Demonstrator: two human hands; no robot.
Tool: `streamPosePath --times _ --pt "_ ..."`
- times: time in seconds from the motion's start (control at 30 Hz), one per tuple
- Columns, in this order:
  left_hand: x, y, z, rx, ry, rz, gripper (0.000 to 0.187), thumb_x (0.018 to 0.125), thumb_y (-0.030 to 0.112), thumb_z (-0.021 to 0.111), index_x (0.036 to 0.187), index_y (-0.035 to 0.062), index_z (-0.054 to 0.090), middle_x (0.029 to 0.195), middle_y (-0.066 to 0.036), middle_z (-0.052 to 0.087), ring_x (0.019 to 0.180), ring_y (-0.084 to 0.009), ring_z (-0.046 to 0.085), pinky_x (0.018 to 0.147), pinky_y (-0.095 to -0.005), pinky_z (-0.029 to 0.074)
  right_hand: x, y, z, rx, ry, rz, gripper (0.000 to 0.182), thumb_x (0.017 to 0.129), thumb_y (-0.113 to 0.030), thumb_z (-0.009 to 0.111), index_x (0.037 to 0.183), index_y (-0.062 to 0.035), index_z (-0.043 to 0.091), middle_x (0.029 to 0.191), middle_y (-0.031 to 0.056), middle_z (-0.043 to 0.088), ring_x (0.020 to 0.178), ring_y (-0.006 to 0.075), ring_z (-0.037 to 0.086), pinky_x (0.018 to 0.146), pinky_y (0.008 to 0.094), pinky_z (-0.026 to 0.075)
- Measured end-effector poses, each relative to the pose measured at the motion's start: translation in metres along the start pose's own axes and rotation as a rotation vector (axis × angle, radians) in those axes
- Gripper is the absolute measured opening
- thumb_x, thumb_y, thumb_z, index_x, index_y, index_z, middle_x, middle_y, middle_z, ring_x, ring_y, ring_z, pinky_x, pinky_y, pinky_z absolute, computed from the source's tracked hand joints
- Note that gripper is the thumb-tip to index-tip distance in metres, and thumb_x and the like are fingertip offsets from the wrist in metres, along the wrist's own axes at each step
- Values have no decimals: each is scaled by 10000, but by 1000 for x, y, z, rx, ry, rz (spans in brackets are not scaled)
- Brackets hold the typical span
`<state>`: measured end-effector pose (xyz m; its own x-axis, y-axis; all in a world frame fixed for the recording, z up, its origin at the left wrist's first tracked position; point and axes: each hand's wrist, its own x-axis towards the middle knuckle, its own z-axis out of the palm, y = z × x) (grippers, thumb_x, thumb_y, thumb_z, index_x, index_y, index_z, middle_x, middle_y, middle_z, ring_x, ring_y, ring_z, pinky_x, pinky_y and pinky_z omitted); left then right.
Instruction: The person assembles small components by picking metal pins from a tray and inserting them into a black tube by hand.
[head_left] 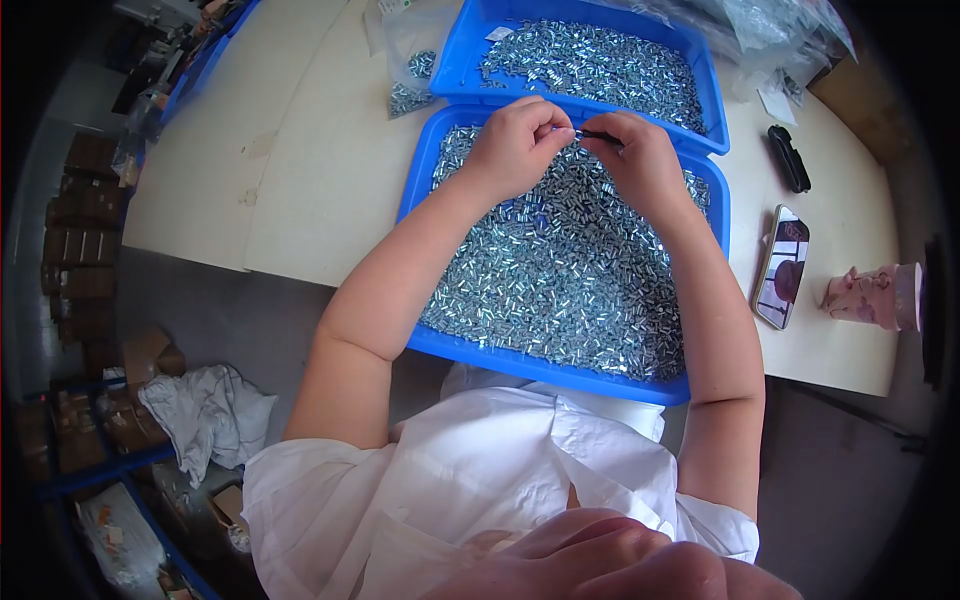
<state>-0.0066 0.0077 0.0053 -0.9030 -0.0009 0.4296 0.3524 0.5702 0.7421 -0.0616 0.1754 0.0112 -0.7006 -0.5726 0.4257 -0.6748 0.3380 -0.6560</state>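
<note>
Both my hands are raised over the near blue bin (540, 372), which holds a thick layer of small shiny metal pieces (540, 270). My left hand (515, 145) is closed, thumb and forefinger pinched at a tiny part too small to name. Fingertips nearly touching it, my right hand (635, 160) is closed on a thin black tool (600, 136). Behind lies a second blue bin (715, 110) with more of the same metal pieces (600, 65).
Clear bags of metal parts (410, 85) stand left of the far bin. Rightward on the table (300, 180) are a black case (788, 158), a phone (781, 267) and a pink cup (868, 297). Plastic bags (760, 30) lie at the back right.
</note>
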Motion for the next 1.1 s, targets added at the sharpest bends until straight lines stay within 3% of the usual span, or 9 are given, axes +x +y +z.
streamPosePath --times 0.23,0.4,0.53,0.6,0.73,0.8,1.0,1.1 --pt "-1 -6 1 -42 -75 -93 249 865 234 531 769 13 594 597 -1 493 572 -71 425 539 -249 368 -1 -2 1 -57 44 -65 135 714 -106 663 835 -57 632 779 89 601 695 269 593 610 344 472" --pt "-2 -4 0 -148 -119 -272 320 891 284 498 732 24 594 633 22 504 581 -65 420 537 -249 362 -1 -3 0 -35 61 -65 129 697 -72 664 819 -56 627 769 86 595 686 266 593 603 337 474" --pt "-2 -4 4 -126 -56 -192 241 866 245 557 762 31 598 672 30 506 591 -49 420 533 -226 355 -1 -2 0 -40 63 -65 127 698 -62 661 821 -55 627 771 87 594 690 266 593 607 337 475" --pt "-1 -6 3 -105 -10 -50 137 823 177 623 819 43 593 692 44 494 597 -27 415 519 -189 333 -1 -1 0 -54 64 -64 128 702 -66 661 825 -51 626 773 87 595 698 266 594 609 336 475" --pt "1 -13 1 19 -71 -99 124 780 109 661 847 47 578 712 45 489 598 -13 411 515 -164 321 -1 0 2 -32 45 -44 129 706 -66 659 829 -48 625 779 88 598 705 265 596 611 335 476" --pt "1 -13 4 -256 -35 -222 106 783 113 657 806 39 585 726 30 497 602 -28 421 522 -181 335 -1 -1 2 -34 45 -42 129 708 -63 658 830 -46 624 785 90 599 702 265 596 612 334 476" --pt "0 -8 -1 18 -28 -67 147 773 145 677 860 59 594 702 43 474 597 -20 405 523 -173 329 -1 0 1 -33 41 -21 131 707 -62 658 832 -46 623 786 93 598 695 262 596 613 331 475" --pt "1 -18 0 21 -43 -91 162 758 134 688 857 55 588 700 50 459 575 -16 387 521 -174 331 -1 -1 0 -30 33 -7 131 708 -66 658 832 -45 622 786 92 598 697 265 596 614 334 475"
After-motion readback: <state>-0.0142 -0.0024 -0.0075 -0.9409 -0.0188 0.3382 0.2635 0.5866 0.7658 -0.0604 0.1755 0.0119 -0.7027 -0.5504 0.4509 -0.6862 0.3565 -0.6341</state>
